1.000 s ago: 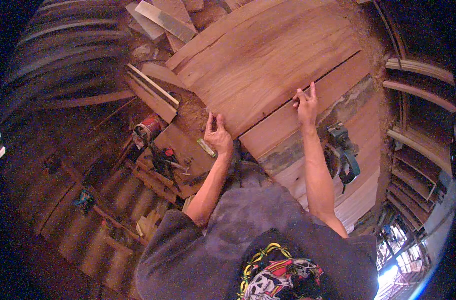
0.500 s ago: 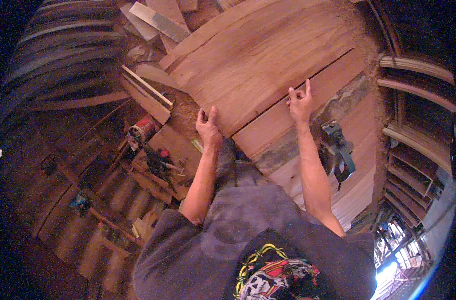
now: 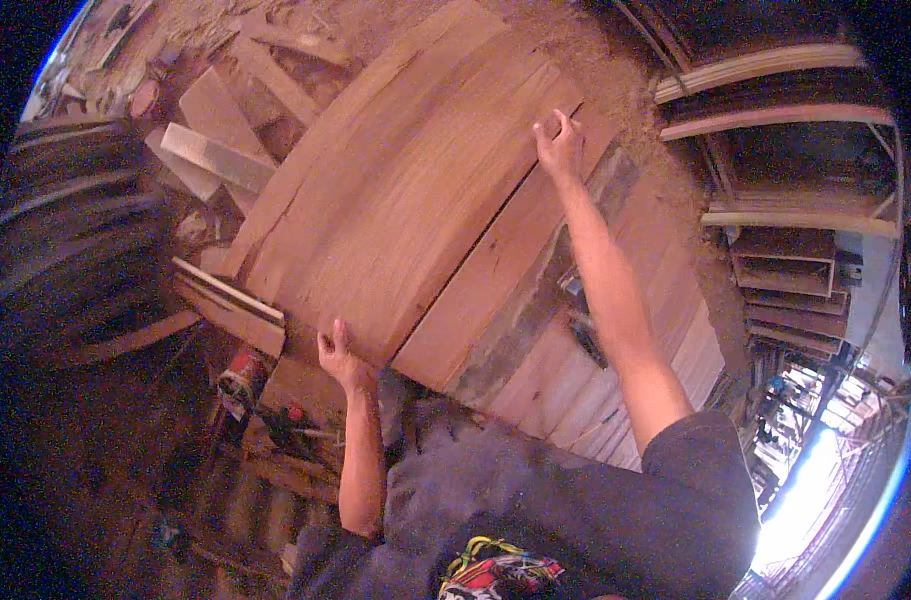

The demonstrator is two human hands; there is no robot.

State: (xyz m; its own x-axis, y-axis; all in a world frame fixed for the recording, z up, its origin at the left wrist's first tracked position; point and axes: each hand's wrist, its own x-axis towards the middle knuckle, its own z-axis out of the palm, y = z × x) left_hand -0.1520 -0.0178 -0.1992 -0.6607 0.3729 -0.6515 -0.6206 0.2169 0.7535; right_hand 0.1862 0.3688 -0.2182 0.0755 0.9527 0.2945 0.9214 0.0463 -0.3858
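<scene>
A wide reddish-brown wooden board (image 3: 396,180) lies across the work surface, its left edge curved. Along its right side, a thin dark gap separates it from a narrower plank (image 3: 496,265). My left hand (image 3: 346,368) is at the board's near end, left of the gap, fingers and thumb bent over the edge. Farther off, near the far end of the gap, my right hand (image 3: 561,150) curls its fingers onto the same board's right edge. Beneath my right forearm sits a dark handheld power tool (image 3: 588,338), mostly hidden by the arm.
Offcuts (image 3: 216,160) are piled beyond the board at the left. A red can (image 3: 244,374) stands at the lower left near loose tools. Sawdust (image 3: 636,110) borders the far right side, with wooden racks (image 3: 786,220) beyond. Paler planks (image 3: 636,300) lie right of the narrow plank.
My right hand has slid farther away along the gap, and its pointing finger has bent. My left hand keeps its place at the near end. The view has shifted, and my right forearm now covers most of the power tool.
</scene>
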